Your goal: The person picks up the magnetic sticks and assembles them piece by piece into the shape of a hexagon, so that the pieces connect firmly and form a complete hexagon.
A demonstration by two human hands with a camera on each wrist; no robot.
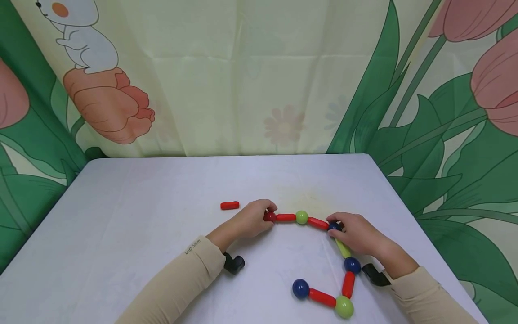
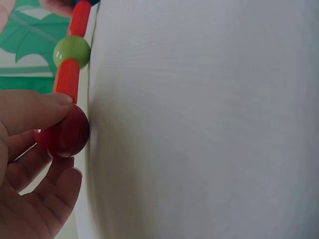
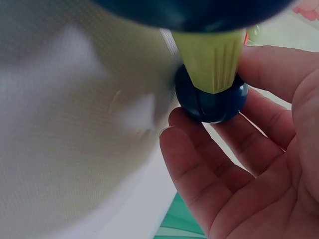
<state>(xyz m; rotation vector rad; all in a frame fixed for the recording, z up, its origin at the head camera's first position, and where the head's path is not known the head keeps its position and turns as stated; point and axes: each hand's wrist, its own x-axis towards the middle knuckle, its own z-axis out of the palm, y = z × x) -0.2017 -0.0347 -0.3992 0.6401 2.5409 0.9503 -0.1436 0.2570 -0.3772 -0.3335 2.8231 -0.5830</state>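
A curved chain of balls and rods lies on the white table. At its far left end, my left hand holds a red ball between thumb and fingers. From there a red rod, a green ball and another red rod lead right. My right hand grips a dark blue ball, which joins a yellow-green rod. Below come another blue ball, a red rod, a green ball, a red rod and an end blue ball.
One loose red rod lies left of my left hand. Black wrist-worn devices show under both forearms. The white table meets a curtain printed with tulips and a rabbit at its far edge.
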